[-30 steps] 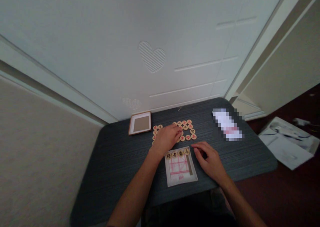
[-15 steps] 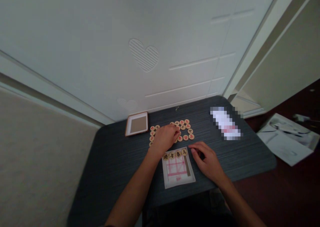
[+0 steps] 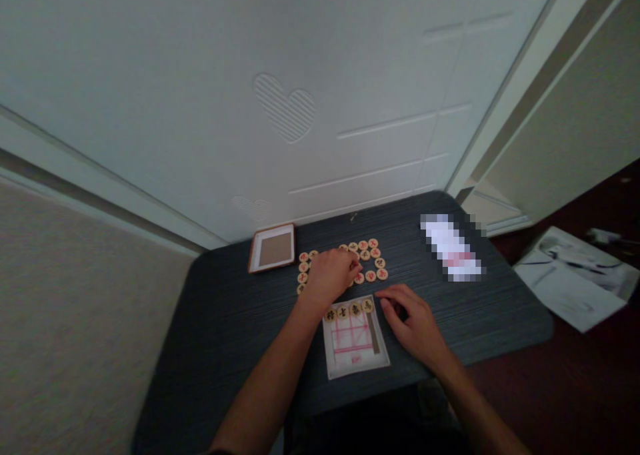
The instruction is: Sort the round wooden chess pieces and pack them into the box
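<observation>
My left hand (image 3: 333,271) reaches over a group of round wooden xiangqi pieces (image 3: 370,275), its fingers curled down and pinched among them. Whatever is between those fingertips is hidden, as are the pieces under the palm. Red and dark characters mark the discs. Just nearer to me lies a white shallow box (image 3: 357,358) with a pink grid inside. Along its far side sits a row of several black-marked pieces (image 3: 343,311). To the right of this box my right hand (image 3: 413,318) rests on the table, loosely bent, thumb apart from the fingers, holding nothing.
A brown-edged box lid or tray (image 3: 254,267) lies at the table's back left. At the right is a blurred-out white item (image 3: 453,248). The dark table (image 3: 225,328) stands against a white panel (image 3: 200,108) with a raised heart. White boards (image 3: 575,278) lie beyond the table's right side.
My left fingertips have shifted slightly toward me over the pieces. My right hand stays in place beside the box. The view has moved a little.
</observation>
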### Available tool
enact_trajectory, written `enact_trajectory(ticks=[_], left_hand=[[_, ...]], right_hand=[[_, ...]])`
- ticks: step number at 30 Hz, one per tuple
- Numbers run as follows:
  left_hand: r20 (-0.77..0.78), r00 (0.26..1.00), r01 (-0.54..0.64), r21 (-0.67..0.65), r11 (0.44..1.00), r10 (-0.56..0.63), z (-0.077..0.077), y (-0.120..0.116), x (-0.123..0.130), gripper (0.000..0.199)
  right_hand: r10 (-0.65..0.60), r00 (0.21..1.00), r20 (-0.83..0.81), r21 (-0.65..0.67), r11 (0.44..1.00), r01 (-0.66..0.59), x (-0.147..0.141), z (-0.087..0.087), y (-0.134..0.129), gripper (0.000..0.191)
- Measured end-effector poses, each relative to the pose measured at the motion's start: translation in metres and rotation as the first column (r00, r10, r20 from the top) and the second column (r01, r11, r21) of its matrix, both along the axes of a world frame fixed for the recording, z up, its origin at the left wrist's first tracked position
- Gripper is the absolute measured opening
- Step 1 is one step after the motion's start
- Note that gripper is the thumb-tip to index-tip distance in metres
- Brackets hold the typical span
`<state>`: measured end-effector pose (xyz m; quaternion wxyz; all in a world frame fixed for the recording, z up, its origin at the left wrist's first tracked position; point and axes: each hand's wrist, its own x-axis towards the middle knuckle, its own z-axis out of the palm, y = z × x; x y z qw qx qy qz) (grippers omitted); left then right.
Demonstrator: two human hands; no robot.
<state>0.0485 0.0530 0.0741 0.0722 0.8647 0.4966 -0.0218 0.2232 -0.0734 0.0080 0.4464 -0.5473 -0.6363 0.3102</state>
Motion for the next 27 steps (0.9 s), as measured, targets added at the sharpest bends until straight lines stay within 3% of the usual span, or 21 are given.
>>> enact_trajectory(ticks=[18, 27], left_hand=[[-0.094, 0.989, -0.115, -0.024, 0.993, 0.113, 0.009, -0.004, 0.021, 0.03], [-0.094, 0.982, -0.167, 0.0, 0.986, 0.166, 0.004, -0.007, 0.025, 0.029]], right_hand=[[0.001, 1.0, -0.005, -0.019, 1.0, -0.001, 0.0, 0.002, 0.0, 0.021], [0.003, 1.0, -0.008, -0.003, 1.0, -0.003, 0.001, -0.001, 0.001, 0.022]])
